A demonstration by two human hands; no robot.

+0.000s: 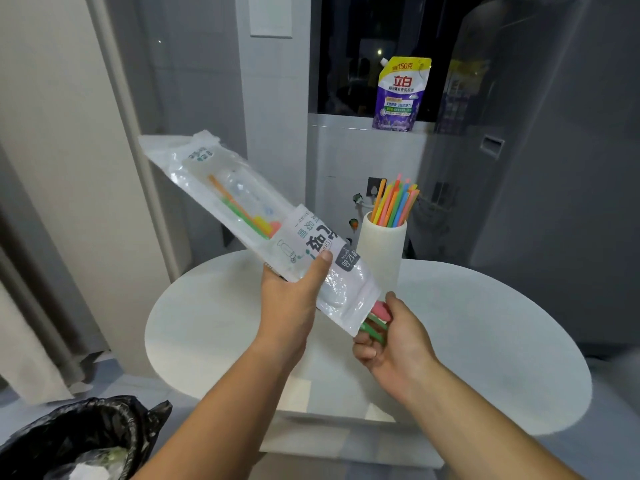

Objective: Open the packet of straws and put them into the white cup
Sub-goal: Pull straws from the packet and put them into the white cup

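A long clear plastic straw packet [242,206] with a white label slants from upper left down to the middle, its open end lowest. My left hand [294,299] grips it around the label, thumb on top. A few orange and green straws lie inside the packet's upper part. Pink and green straws [375,320] stick out of the open end, and my right hand [388,334] pinches them there. The white cup [381,251] stands upright on the table behind the packet, holding several coloured straws [394,202].
A round white table [485,341] lies under both hands. A bin lined with a black bag [79,441] sits at the lower left. A purple detergent pouch [401,95] stands on the ledge behind. A grey appliance fills the right side.
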